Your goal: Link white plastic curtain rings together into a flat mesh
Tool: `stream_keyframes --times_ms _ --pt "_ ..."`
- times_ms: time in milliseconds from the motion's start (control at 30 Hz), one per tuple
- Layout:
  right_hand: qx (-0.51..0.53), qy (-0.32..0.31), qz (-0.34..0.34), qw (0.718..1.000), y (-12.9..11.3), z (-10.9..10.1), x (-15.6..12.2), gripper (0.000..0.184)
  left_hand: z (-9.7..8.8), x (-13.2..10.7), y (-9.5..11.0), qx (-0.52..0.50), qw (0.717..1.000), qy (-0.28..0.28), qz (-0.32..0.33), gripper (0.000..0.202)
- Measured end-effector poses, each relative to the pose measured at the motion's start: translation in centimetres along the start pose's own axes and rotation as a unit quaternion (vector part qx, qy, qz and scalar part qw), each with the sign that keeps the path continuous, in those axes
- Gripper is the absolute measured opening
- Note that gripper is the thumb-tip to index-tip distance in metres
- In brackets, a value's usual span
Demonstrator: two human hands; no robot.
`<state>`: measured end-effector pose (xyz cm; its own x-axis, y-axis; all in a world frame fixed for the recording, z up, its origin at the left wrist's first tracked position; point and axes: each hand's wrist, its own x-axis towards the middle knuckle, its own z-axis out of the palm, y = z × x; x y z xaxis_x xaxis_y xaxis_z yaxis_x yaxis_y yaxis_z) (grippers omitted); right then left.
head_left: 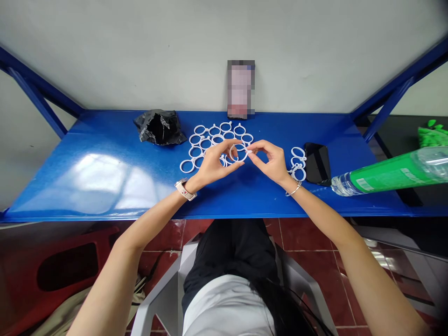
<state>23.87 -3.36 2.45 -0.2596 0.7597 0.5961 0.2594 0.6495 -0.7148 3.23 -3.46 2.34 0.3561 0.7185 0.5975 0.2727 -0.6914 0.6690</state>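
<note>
Both of my hands meet over the middle of a blue shelf [105, 172]. My left hand [215, 164] and my right hand [271, 161] pinch the same white plastic ring [238, 153] from either side, fingers closed on it. Behind and to the left of my hands lie several more white rings [210, 137], spread flat in rows. A smaller group of white rings [298, 164] lies just right of my right wrist. A watch sits on my left wrist and a thin bracelet on my right.
A crumpled black plastic bag [160, 126] lies at the back left. A black phone [317, 163] lies right of the small ring group. A green-labelled water bottle [392, 172] lies on its side at the right. A blurred upright object [241, 88] leans on the wall.
</note>
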Motion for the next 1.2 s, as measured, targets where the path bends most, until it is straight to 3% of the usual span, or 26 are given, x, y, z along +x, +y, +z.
stream_keyframes --times_ms 267,733,967,1200 --pt "-0.017 -0.005 0.017 1.0 0.1 0.1 0.0 0.018 -0.1 -0.1 0.0 0.014 1.0 0.003 -0.007 0.043" --pt "-0.036 -0.013 0.006 0.999 0.2 0.1 -0.1 0.013 -0.3 0.0 0.2 0.041 0.999 -0.004 -0.025 0.042" --pt "-0.043 -0.005 -0.013 0.999 0.0 0.0 -0.1 0.012 -0.2 0.0 -0.3 0.089 0.996 -0.028 0.001 0.042" --pt "-0.022 -0.04 -0.021 0.999 -0.1 0.2 -0.2 0.012 0.2 -0.5 -1.0 0.101 0.993 -0.056 -0.017 0.043"
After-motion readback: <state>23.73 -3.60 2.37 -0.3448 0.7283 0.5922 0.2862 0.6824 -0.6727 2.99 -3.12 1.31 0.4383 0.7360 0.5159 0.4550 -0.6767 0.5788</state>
